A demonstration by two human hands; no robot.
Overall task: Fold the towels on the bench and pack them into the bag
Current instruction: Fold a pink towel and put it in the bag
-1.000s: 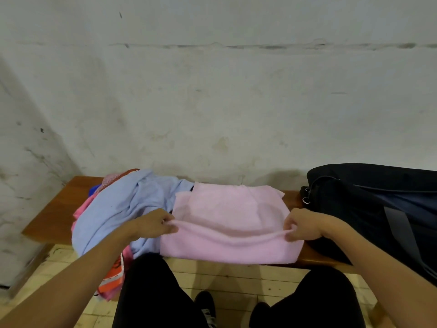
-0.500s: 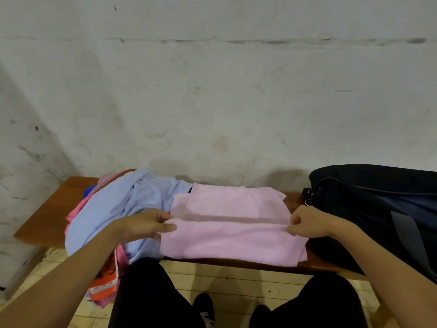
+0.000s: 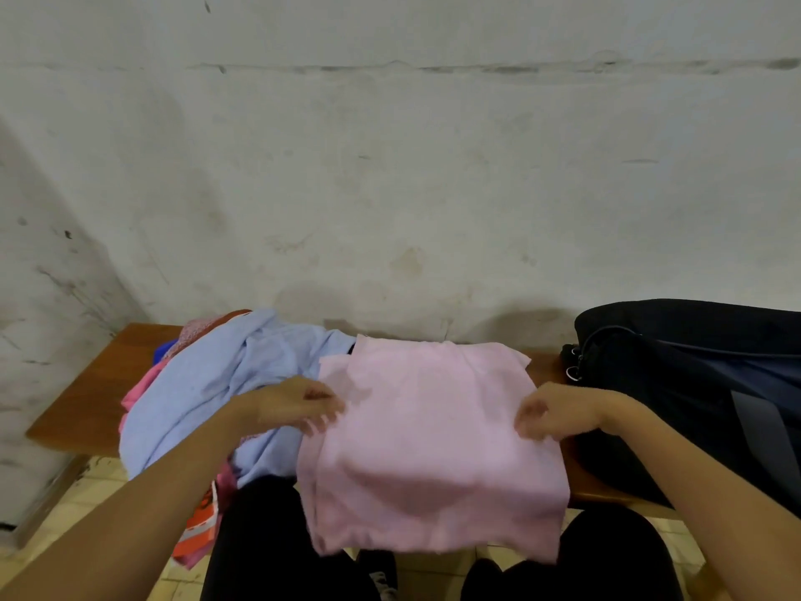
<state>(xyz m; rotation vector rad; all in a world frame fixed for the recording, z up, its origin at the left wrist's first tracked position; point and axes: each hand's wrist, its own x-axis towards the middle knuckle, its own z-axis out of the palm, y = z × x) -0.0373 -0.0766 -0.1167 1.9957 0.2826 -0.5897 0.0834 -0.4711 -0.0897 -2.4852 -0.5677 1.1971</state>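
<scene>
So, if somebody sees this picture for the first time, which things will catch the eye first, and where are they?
First the pink towel, in the middle of the wooden bench, its near part hanging over the front edge; the left hand and right hand hold its two sides. To its left lies a heap of unfolded towels with a light blue towel on top. At the right end stands the dark bag.

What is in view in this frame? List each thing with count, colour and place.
pink towel: 1, pale pink, bench centre, near edge hanging off the front
blue towel: 1, light blue, atop the pile to the left
pile: several cloths, pink, orange, dark blue, under the blue towel
bag: 1, black, bench right
bench: 1, brown wood, against the wall
wall: 1, stained white
hands: left and right, gripping the pink towel's sides
</scene>
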